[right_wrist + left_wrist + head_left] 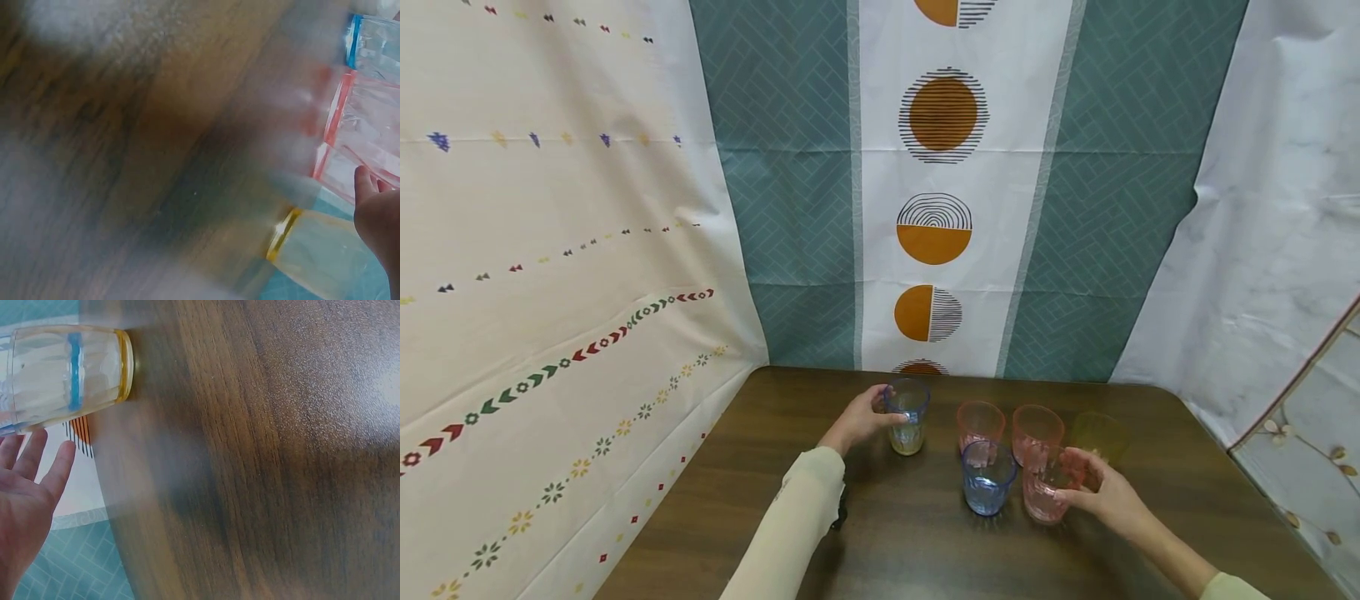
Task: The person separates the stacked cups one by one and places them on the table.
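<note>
My left hand (862, 418) has thumb and fingers about a blue-rimmed glass (907, 400) at the left of the group. That glass sits nested inside a yellow glass (125, 365), whose amber base shows below a blue band in the left wrist view. My right hand (1108, 493) holds the front pink glass (1043, 492) by its side, thumb toward me. Left of this pink glass stands a blue glass (988, 483). Behind them are two more pink glasses, one on the left (981, 421) and one on the right (1037, 425).
A pale yellow glass (1099, 429) stands behind my right hand, partly covered by it. The glasses are on a dark wooden table (925, 550). Patterned cloth (797, 208) hangs behind the table's far edge, with more cloth along both sides.
</note>
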Demonstrator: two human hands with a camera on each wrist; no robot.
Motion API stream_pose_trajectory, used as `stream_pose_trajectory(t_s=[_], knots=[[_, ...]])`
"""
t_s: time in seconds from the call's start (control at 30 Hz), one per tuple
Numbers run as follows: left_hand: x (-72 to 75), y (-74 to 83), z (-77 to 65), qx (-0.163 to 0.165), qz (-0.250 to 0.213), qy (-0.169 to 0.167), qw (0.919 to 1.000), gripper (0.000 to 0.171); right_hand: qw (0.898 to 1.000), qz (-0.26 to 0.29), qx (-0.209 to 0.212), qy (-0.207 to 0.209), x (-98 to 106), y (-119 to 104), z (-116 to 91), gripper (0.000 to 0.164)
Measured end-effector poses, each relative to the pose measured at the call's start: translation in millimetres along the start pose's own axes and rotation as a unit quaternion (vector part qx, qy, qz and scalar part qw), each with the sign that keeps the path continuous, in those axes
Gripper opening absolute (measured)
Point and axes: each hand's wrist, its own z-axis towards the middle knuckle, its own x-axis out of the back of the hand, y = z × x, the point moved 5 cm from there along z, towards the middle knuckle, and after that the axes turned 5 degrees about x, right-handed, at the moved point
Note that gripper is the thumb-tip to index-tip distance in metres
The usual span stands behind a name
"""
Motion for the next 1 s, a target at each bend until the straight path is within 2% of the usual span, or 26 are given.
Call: stream_pose_trajectory(t_s=[0.33, 0.6, 0.77, 1.0], knots=[[0.0, 0.9, 0.8, -0.005, -0.003, 0.001, 1.0, 0.082, 1.0, -0.011, -0.027, -0.01, -3.0, 6.5, 2.7, 0.073], [1.1, 2.1, -0.8, -0.003, -0.004, 0.002, 1.0, 0.082, 1.0, -0.008, -0.02, -0.013, -4.6, 5.4, 2.4, 0.075], [1.1, 0.8, -1.1, 0.002, -0.005, 0.004, 1.0, 0.084, 1.0, 0.017, -0.014, -0.016, -6.3, 3.5, 1.6, 0.079], [0.4, -0.1, -0.3, -0.007, -0.008, 0.0, 0.9999, 0.082, 0.999, 0.028, -0.015, -0.019, -7.5, 3.5, 0.0, 0.084]])
